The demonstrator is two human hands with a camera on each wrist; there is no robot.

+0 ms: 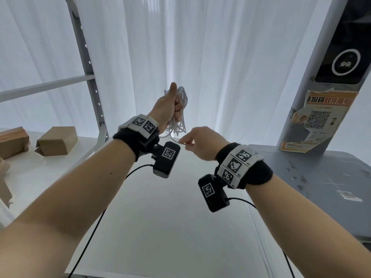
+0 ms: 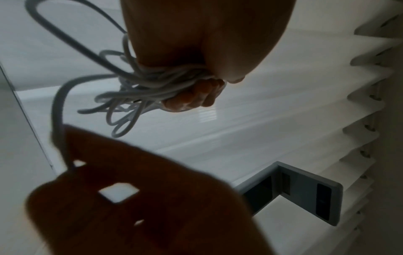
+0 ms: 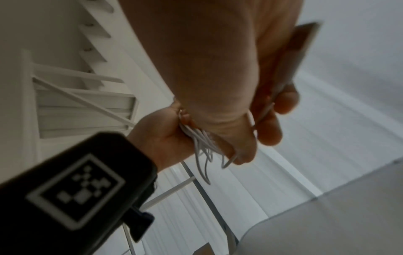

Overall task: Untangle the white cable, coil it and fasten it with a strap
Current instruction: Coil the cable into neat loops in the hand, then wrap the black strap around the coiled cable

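My left hand [image 1: 172, 109] is raised, thumb up, and grips the white cable [image 1: 181, 125] as a bundle of several loops; loops stick out above and hang below the fist. The left wrist view shows the fingers [image 2: 196, 98] curled round the cable [image 2: 135, 93], with one strand running down to my right hand [image 2: 130, 198]. My right hand [image 1: 198, 141] sits just below and right of the bundle and pinches a thin flat strip, apparently the strap [image 1: 181, 143]. In the right wrist view the strap [image 3: 303, 48] passes between thumb and fingers, near the cable [image 3: 202, 150].
A white table [image 1: 170, 217] lies under both hands. Cardboard boxes [image 1: 58, 140] sit on a shelf to the left beside a grey metal rack upright [image 1: 86, 63]. A grey table [image 1: 311, 177] and a post with a poster [image 1: 319, 117] stand on the right. White curtains hang behind.
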